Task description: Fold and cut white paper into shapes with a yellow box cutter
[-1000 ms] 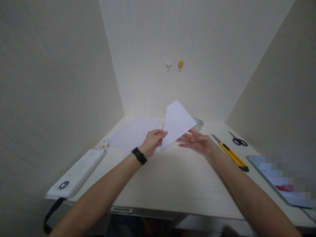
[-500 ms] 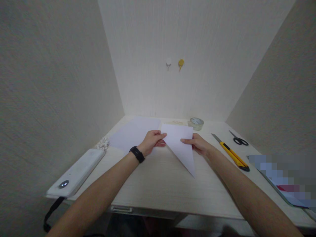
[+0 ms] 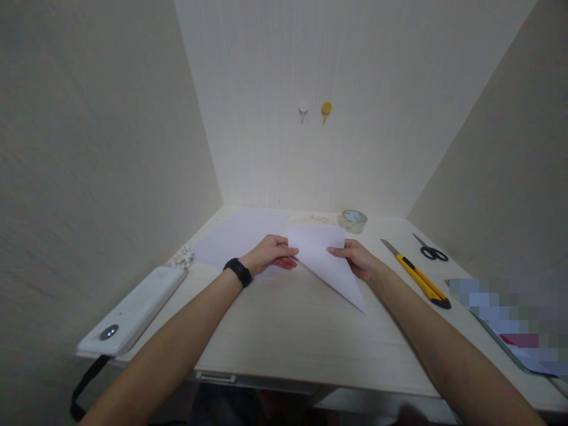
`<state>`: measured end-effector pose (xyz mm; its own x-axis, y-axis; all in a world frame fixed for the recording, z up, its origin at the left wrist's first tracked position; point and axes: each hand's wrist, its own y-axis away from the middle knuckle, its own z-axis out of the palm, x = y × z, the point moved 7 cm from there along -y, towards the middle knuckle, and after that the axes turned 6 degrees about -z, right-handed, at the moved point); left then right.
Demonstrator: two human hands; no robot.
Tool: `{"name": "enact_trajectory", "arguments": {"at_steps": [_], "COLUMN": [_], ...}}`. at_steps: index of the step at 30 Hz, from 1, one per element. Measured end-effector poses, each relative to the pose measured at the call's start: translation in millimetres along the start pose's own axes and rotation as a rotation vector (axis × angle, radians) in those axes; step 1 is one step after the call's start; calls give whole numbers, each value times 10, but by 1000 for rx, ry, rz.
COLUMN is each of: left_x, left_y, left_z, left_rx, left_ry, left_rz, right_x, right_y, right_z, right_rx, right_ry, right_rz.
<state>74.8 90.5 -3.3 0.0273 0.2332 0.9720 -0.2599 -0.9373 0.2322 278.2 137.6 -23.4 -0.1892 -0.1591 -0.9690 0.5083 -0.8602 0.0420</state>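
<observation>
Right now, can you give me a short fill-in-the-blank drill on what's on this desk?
1. Both hands hold a folded white ____.
2. The wristband on the left hand is ____.
3. The scissors lie to the right of the yellow ____.
4. The tape roll sits near the back ____.

Answers: paper; black; knife; wall

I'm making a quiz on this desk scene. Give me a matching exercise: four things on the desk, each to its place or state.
Things:
1. folded white paper
2. utility knife
3. tape roll
4. white device

Places or states:
A. at the desk's left front edge
B. near the back wall
C. held by both hands
D. lying just left of the scissors

Pairs: 1-C, 2-D, 3-B, 4-A
</observation>
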Motion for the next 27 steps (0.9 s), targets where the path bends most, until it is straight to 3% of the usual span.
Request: {"name": "enact_trajectory", "arguments": {"at_steps": [14,22,24,27], "left_x": [77,76,101,134], "left_y": [33,-10,1,31], "left_z": [13,-81,-101,-39], "left_rx": [1,77,109,76], "left_ry": [195,331,387,463], "left_rz": [72,93,129,122], "right_x": [-142,-179,-207,-298], "right_y": [55,66,46,43], "right_z": [132,216,221,212], "right_rx": [36,30,84,213], "right_ry": [-47,16,33,127], "right_rz": [-66,-92,-143,-337]}}
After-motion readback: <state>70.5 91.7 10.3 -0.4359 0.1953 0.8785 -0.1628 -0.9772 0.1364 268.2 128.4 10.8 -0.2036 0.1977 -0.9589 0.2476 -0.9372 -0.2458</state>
